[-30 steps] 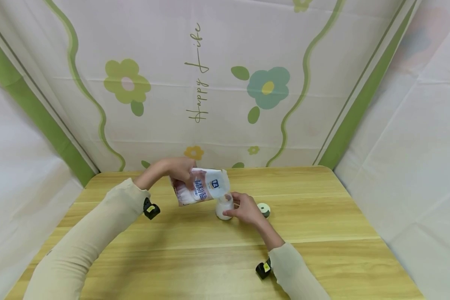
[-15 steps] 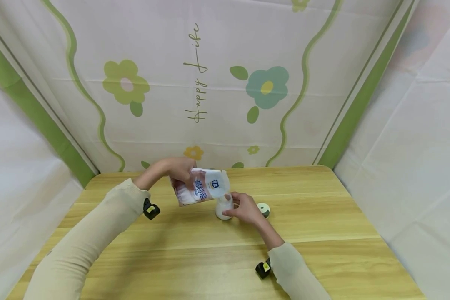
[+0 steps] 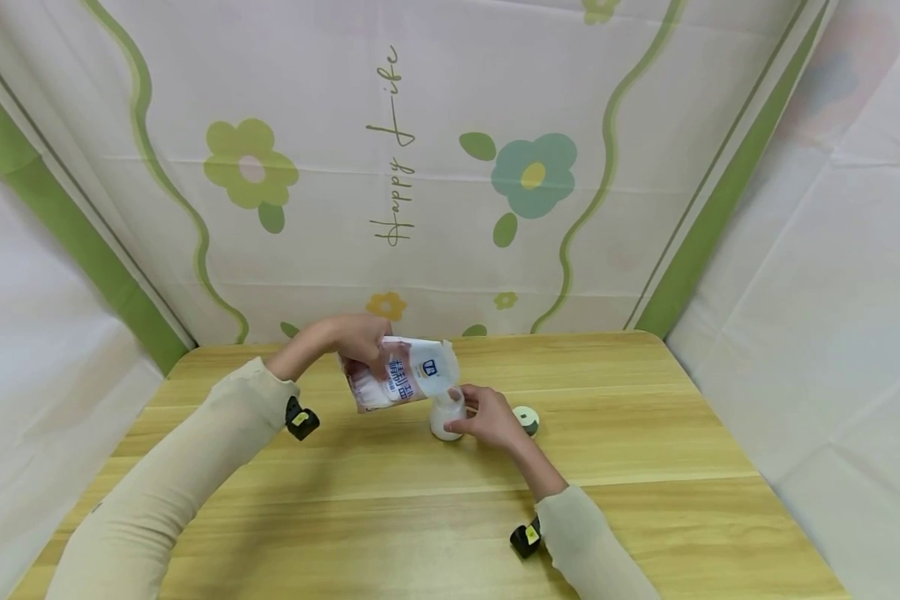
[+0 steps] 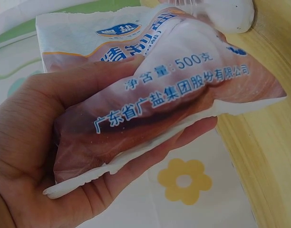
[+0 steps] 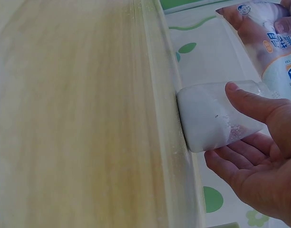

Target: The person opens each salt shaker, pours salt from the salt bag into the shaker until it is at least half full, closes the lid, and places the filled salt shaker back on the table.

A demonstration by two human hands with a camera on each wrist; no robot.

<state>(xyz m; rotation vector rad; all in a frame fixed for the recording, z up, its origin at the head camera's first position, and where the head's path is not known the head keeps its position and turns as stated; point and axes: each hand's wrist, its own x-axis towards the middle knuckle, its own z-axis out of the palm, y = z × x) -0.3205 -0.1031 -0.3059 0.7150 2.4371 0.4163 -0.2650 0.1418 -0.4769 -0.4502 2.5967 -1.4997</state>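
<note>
"Two grips are showing. What is the left hand [image 3: 362, 340] doing?"

"It is clamping a printed bag [image 3: 397, 377] above the bench [image 3: 630, 433], its thumb pressing one face and its fingers supporting the other."

"How is the bag handling?"

"Softly, I'm guessing: it is sagging, so loose contents are probably shifting its weight. The film is looking slippery, so I'd be gripping the full middle and sparing the pale end that is tilting down by the jar's mouth."

"And the right hand [image 3: 493, 417]?"

"It is holding that jar [image 3: 447, 417], thumb pressing one side, fingers curling round the other."

"Is the jar standing firmly?"

"It is standing upright on the bench, something white filling its lower part. It's looking stiff and smooth, perhaps breakable; I'd be steadying it around the body."

"Anything farther out?"

"A round lid [image 3: 526, 418] is lying just beside the right wrist."
</note>
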